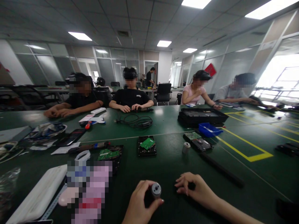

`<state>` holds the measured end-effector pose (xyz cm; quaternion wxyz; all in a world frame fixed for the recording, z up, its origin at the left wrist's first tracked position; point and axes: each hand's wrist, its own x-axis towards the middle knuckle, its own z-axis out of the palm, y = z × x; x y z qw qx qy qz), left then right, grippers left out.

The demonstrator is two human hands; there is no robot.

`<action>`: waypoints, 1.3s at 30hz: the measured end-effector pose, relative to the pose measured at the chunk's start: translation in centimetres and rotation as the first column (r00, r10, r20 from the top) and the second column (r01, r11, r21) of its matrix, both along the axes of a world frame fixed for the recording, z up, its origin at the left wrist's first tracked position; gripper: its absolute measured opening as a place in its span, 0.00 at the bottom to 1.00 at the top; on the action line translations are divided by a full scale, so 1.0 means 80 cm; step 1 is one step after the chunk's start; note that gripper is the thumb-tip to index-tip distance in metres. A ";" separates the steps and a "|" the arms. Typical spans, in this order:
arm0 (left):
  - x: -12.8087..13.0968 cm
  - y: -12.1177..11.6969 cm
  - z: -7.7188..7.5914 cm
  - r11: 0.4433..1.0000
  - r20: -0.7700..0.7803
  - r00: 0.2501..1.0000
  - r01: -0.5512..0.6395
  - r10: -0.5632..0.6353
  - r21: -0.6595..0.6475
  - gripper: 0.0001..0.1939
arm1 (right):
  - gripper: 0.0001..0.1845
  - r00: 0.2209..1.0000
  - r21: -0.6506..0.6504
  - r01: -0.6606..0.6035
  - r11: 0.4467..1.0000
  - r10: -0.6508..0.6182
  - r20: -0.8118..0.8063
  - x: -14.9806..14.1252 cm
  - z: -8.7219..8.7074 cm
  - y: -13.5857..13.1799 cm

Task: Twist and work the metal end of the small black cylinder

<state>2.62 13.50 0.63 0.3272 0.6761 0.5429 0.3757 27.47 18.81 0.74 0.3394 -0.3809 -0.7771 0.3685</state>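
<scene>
Upright between the thumb and fingers of my left hand (142, 199) is a small cylindrical metal motor (156, 189), its round end with holes facing up. To its right, my right hand (192, 188) is low over the table with curled fingers pressed together. Whatever they may hold is hidden. Beyond my hands lies a hard drive (147, 152) with a loose green circuit board (147, 143) on it. A second metal motor (186, 148) stands to the right, beside another hard drive (198, 141).
A dark bar (221, 169) lies right of my hands. Farther back are a blue bin (208, 130), black trays (202, 116) and a coiled cable (137, 120). At left are an electric screwdriver (87, 147) and a white case (39, 194). Several people sit across the green table (168, 127).
</scene>
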 end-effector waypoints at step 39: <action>0.002 -0.002 0.002 1.000 0.033 0.999 0.016 -0.016 0.019 0.12 | 0.23 0.915 -0.109 -0.149 0.983 0.095 -0.391 -0.107 0.017 -0.009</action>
